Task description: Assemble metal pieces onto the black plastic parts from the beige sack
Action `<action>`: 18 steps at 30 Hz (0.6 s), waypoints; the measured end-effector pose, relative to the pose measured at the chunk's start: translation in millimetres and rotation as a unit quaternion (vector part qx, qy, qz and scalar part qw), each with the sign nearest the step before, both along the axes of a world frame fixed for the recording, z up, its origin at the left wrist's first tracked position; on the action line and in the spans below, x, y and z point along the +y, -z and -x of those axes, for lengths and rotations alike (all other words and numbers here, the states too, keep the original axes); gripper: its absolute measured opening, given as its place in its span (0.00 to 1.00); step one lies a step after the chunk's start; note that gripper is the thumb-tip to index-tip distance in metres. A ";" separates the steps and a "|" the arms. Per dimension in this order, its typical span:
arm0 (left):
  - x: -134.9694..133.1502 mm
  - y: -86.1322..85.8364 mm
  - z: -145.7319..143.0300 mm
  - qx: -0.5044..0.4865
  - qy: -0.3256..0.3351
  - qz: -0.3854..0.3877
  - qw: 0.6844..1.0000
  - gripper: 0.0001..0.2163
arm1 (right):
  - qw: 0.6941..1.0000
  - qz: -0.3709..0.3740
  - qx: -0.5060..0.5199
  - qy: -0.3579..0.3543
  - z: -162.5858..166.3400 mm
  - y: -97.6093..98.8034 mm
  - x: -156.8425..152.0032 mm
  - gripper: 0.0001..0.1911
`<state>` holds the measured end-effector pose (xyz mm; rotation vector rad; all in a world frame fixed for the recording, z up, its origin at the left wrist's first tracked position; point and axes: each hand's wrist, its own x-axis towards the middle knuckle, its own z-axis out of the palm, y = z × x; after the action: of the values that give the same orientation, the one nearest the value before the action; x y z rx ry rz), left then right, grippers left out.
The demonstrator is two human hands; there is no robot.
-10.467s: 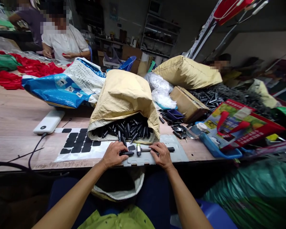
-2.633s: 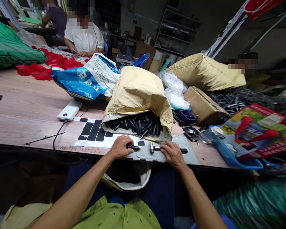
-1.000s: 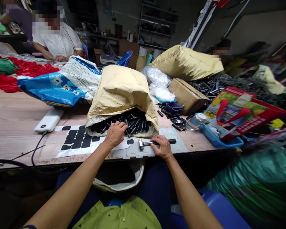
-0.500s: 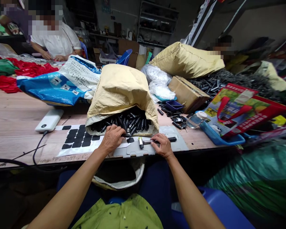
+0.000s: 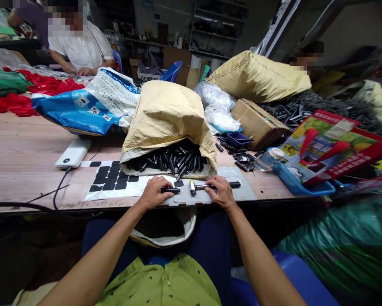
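My left hand (image 5: 154, 193) is closed on a slim black plastic piece (image 5: 171, 190), which points right over the grey board (image 5: 206, 199). Fingers of my right hand (image 5: 221, 192) are curled over the shaft of a small hammer (image 5: 202, 187). Its head, yellowish at one end, faces left, and its black grip sticks out to the right. Just behind both hands, a yellow woven sack (image 5: 168, 106) lies with its mouth toward me, full of similar black pieces (image 5: 174, 160). One black rounded patch (image 5: 179, 183) rests on the board between the hands.
Left of the sack lie a white sheet of black patches (image 5: 111, 178) and a white power bank (image 5: 72, 154) with a cable. On the right are a glass jar (image 5: 269, 159), a blue tray (image 5: 301, 185) and a cardboard box (image 5: 257, 121). A co-worker (image 5: 80, 51) sits at back left.
My left hand has drawn back from the sack's mouth, bringing a black plastic piece over the board. My right hand stays at the hammer. The view has shifted slightly.
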<state>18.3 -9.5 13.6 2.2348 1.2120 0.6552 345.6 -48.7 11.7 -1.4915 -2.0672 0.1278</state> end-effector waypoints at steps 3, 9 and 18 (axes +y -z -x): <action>0.7 0.8 0.2 -0.004 -0.003 0.003 1.000 0.09 | 1.000 -0.002 -0.022 -0.008 2.0 -6.4 -1.6 0.05; 0.4 3.1 -0.9 -0.017 0.001 -0.003 1.000 0.08 | 0.998 -0.032 -0.036 0.036 38.5 -30.4 -30.0 0.11; 1.7 5.3 0.2 -0.024 0.010 -0.006 1.000 0.08 | 0.993 -0.036 -0.025 0.110 99.4 -31.0 -69.6 0.19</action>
<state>18.1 -7.8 8.3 2.2260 1.1632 0.7067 246.2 -118.3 42.7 -1.6796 -1.9083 -0.0706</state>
